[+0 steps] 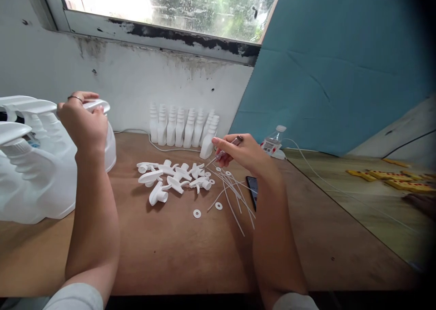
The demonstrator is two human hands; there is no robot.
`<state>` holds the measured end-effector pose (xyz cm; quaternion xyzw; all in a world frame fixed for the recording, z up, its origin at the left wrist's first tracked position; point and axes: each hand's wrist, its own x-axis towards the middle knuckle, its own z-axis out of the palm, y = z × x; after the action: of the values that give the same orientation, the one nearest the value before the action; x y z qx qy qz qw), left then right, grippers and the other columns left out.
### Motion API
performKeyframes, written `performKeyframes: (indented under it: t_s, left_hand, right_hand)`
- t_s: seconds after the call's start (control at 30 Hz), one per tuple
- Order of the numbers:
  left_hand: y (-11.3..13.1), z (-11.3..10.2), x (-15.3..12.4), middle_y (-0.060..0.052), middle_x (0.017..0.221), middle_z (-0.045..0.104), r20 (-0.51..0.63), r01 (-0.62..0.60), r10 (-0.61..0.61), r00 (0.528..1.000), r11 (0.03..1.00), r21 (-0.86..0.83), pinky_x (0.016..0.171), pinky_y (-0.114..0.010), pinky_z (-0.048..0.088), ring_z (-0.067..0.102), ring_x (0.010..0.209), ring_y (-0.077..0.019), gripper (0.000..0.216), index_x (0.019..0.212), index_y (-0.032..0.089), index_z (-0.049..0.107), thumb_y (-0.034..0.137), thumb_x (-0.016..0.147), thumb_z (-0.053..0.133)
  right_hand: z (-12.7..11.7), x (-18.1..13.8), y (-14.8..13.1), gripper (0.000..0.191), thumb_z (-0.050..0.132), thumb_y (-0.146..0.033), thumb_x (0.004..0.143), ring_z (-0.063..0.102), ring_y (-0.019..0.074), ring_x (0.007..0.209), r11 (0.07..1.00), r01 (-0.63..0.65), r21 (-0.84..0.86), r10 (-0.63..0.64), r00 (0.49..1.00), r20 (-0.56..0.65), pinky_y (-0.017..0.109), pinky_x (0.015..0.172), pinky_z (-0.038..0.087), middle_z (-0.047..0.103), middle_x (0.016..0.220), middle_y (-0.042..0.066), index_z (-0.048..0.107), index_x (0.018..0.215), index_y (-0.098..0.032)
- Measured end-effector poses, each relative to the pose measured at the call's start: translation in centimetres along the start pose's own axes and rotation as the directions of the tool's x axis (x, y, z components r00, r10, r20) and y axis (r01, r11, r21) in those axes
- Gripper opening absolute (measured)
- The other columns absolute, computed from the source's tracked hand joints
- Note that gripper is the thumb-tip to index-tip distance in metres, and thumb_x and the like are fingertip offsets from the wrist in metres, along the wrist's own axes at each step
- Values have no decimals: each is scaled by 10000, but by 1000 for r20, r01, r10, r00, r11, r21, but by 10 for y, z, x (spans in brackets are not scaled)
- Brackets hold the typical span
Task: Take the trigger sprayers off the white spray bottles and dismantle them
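At the left, my left hand (83,121) closes around the white trigger head of a spray bottle (111,148) in a group of white bottles. My right hand (238,151) grips a slim tool with a clear handle and thin shaft, which looks like a screwdriver (223,155). Its tip points down and left toward the loose white trigger sprayer heads (175,182) lying on the table. Beside them are thin white dip tubes (235,196) and several white ring washers (196,213).
White bottles without heads (180,128) stand in a row by the wall. Right of them are a clear plastic bottle (274,139) and a phone (252,189), partly behind my right arm. A white cable crosses the wooden table (184,260). Yellow pieces (405,180) and part of another person's hand (420,203) are at far right.
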<state>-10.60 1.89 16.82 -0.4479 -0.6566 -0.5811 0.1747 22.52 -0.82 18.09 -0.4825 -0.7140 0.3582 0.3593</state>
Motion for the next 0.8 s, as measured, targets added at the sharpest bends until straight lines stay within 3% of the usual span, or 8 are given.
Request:
performKeyframes:
  t_s: [0.13,0.23,0.33,0.4,0.5,0.67,0.73,0.8]
  left_hand:
    - [39,-8,-13,-81,1013,718,-75,-150,136,988,961,-232,768,-335,544,666,857,-209,400,1117,125,689,118,718,680]
    - [70,-16,-28,-51,953,715,51,-158,212,976,848,-506,648,-269,528,662,766,-166,436,1161,140,648,106,729,691]
    - [94,-20,-47,-51,937,720,246,-27,268,932,725,-688,567,-244,493,646,697,-146,401,1168,166,622,211,782,723]
    - [107,-20,-60,-54,975,722,374,58,311,874,697,-715,574,-253,499,663,742,-164,361,1155,195,613,297,822,709]
    - [121,-18,-76,-42,1061,707,519,131,344,782,724,-677,659,-277,538,685,867,-196,346,1188,247,568,383,878,637]
    - [123,-7,-80,-61,1245,627,537,125,388,749,713,-690,786,-298,539,636,1086,-230,596,1359,315,408,472,842,661]
    - [118,-1,-78,-79,1273,602,595,125,459,660,714,-689,813,-303,530,608,1124,-241,710,1385,297,391,487,784,718]
    - [112,4,-78,-98,1243,607,692,132,504,516,752,-646,800,-302,523,603,1101,-243,765,1368,253,432,500,724,766]
  right_hand:
    - [7,4,4,496,575,-540,879,589,107,587,990,139,19,-138,990,-43,244,610,480,643,604,53,614,569,-154]
    - [17,7,3,471,613,-597,827,423,64,483,978,203,51,-192,967,-169,238,499,364,535,563,-8,614,645,-163]
    - [27,6,-4,407,740,-580,718,370,46,527,951,298,81,-274,936,-221,231,502,337,576,788,-11,639,811,-197]
    - [31,3,-9,436,802,-542,658,404,54,567,935,331,127,-305,934,-187,231,533,376,571,868,-14,628,907,-229]
    - [34,-3,-15,476,839,-518,606,483,96,613,944,273,185,-247,957,-153,248,554,429,535,754,-29,583,893,-237]
    - [29,-3,-14,425,840,-494,603,522,124,643,955,260,142,-197,916,-350,260,553,450,543,692,-19,576,789,-217]
    - [27,0,-11,394,823,-485,631,562,140,701,937,303,171,-192,860,-473,263,580,472,586,742,-1,592,809,-220]
    - [27,3,-8,368,788,-480,678,606,159,793,903,351,248,-163,814,-558,269,633,504,635,850,24,602,867,-226]
